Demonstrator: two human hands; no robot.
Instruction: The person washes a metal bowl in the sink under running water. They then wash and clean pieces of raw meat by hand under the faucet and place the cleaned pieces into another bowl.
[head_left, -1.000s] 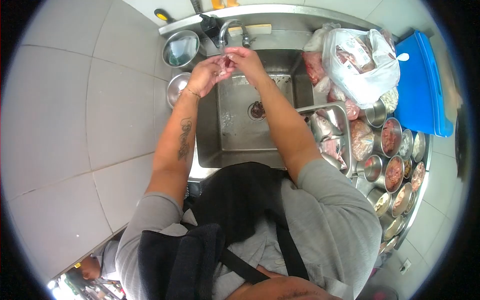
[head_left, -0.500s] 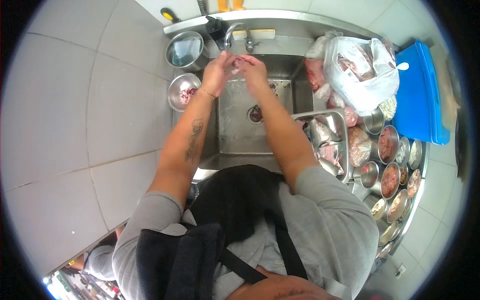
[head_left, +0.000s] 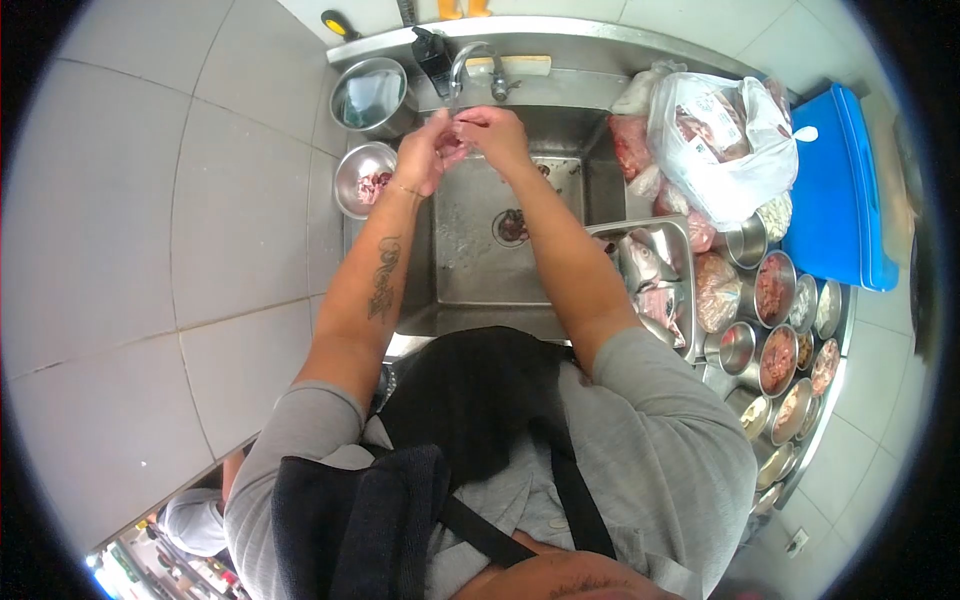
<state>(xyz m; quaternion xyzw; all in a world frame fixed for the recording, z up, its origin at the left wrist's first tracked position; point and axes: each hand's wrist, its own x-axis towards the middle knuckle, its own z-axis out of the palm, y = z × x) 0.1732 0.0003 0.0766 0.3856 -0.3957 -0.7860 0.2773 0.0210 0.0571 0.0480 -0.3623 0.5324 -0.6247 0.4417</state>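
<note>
My left hand (head_left: 430, 155) and my right hand (head_left: 494, 136) are together just below the curved faucet (head_left: 470, 58), over the far part of the steel sink (head_left: 470, 275). The left fingers are curled, palm turned inward. The right fingers are bent and pinched against the left hand. Something small and dark reddish may be between them, but it is too hidden to name. Left of the hands, a steel bowl (head_left: 352, 165) holds pinkish-red pieces of meat (head_left: 374, 187). Dark reddish scraps (head_left: 512, 226) lie over the drain.
A steel pot (head_left: 390, 125) stands at the back left beside a black bottle (head_left: 432, 62). On the right are a tray of fish (head_left: 645, 262), a white plastic bag with packed meat (head_left: 712, 190), several steel containers of food and a blue bin (head_left: 840, 190). Another person's sleeve (head_left: 195, 522) shows lower left.
My left hand has turned and dropped slightly, away from the faucet mouth. My right hand has shifted a little left, its fingers now bent over the left hand.
</note>
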